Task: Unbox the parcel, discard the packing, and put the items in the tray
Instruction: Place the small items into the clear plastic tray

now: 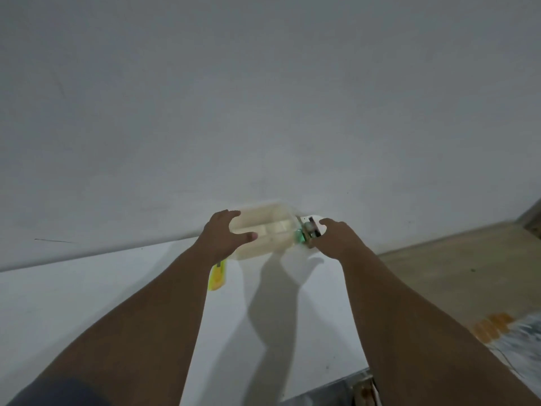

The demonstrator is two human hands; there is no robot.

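- While the left hand (224,232) spread wide at the tray's (263,230) 9 o'clock rim, the right hand (333,238) gripped small items (307,231) at 3 o'clock.
- No parcel was visible; placement appeared near completion.

Both bare arms are stretched forward from the near edge toward the far middle, converging slightly. The left forearm is angled from the near left, a dark sleeve edge visible at its near end. The left hand (222,234) is held palm down with fingers spread and curved, the thumb pointed right; nothing is seen clasped in it. The right forearm is run in from the near right. The right hand (333,237) is turned palm down and leftward, its fingers curled, the index finger extended far and left. Whether anything is gripped cannot be told.
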